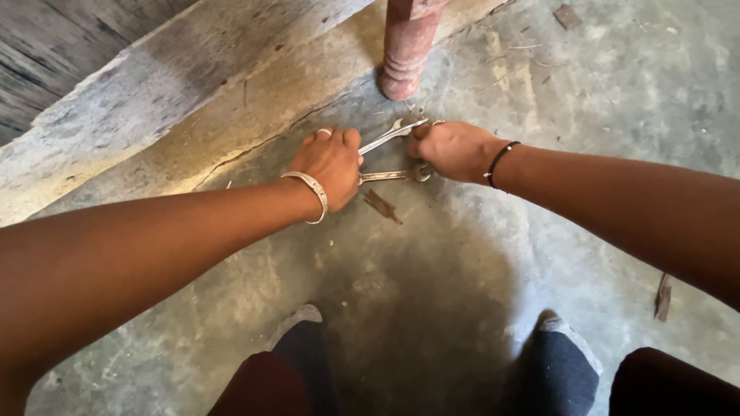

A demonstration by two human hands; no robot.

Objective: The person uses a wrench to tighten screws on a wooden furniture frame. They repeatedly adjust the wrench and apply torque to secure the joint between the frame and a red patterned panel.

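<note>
**Two spanners gripped on a concrete floor, just below a turned wooden leg**

The upper open-ended spanner lies slanted on the concrete floor, its jaw end pointing up toward the reddish turned wooden leg and resting just short of it. The lower spanner lies nearly level, a little farther from the leg. Both look like plain steel: stiff, fairly heavy for their size, smooth and likely slippery on the shank, so the flat middle of the shank seems the surest place to hold.

The left hand, with a ring and a metal bangle, is closed over the handle ends of both spanners. The right hand, with a dark wrist band, is curled shut at their head ends; which spanner it actually clasps I cannot tell.

A rusty flat scrap lies on the floor just beyond the lower spanner, away from the leg. Left of the leg a raised grey plank edge runs diagonally, limiting room on that side. Away from the leg, toward the person's socked feet, the floor offers open room.
</note>
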